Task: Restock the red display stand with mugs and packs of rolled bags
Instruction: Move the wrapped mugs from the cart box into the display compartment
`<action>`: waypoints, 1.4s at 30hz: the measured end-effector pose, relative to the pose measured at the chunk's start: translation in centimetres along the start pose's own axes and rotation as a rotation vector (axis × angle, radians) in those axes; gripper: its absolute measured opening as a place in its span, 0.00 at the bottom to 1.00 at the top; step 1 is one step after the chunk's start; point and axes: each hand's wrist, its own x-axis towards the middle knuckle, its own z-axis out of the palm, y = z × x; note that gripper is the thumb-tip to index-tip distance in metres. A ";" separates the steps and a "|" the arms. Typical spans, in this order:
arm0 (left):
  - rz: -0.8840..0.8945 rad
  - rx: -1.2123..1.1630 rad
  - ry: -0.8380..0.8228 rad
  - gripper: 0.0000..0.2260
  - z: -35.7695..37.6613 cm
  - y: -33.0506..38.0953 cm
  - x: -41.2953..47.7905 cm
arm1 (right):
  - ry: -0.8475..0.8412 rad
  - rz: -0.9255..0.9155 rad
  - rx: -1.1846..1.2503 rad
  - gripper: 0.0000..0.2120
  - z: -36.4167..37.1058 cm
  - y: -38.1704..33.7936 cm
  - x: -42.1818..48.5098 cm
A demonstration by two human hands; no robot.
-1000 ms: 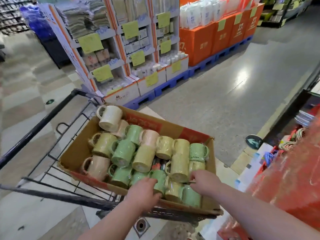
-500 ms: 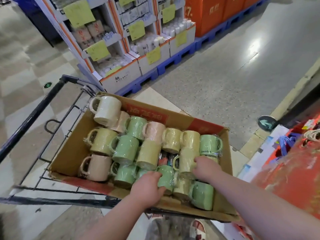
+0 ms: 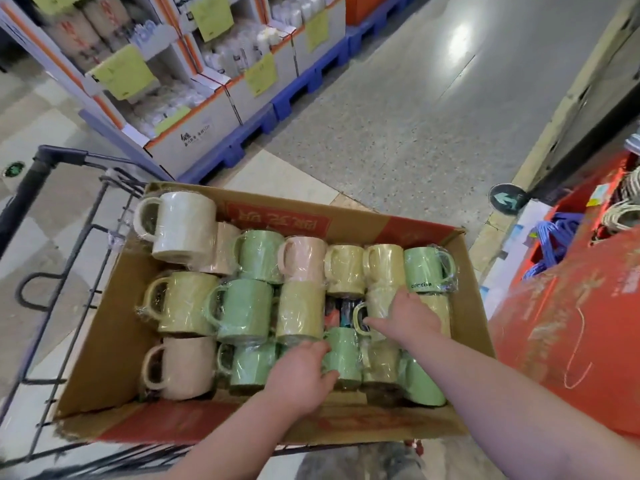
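A cardboard box [image 3: 104,344] on a trolley holds several plastic-wrapped mugs lying on their sides: green, yellow, pink and one white mug [image 3: 183,225]. My left hand [image 3: 298,377] is closed around a green mug [image 3: 343,356] near the box's front edge. My right hand [image 3: 405,318] rests on a yellow mug [image 3: 377,303], fingers curled over it by its handle. Something dark and packaged [image 3: 337,311] shows between the mugs in the middle. The red display stand [image 3: 568,341] rises at the right edge.
The black wire trolley [image 3: 41,209] carries the box. White cardboard shelf displays on blue pallets [image 3: 242,91] stand across the grey aisle floor [image 3: 433,116]. Blue and white hangers or cords [image 3: 557,244] lie in the red stand's compartments at right.
The view has tilted down and closer over the box. My right hand slid up from the front mugs onto a yellow mug. My left hand stays on the green mug.
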 end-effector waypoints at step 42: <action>-0.308 -0.677 0.133 0.08 2.3 1.3 2.9 | -0.176 -0.217 0.715 0.36 1.7 3.7 -4.5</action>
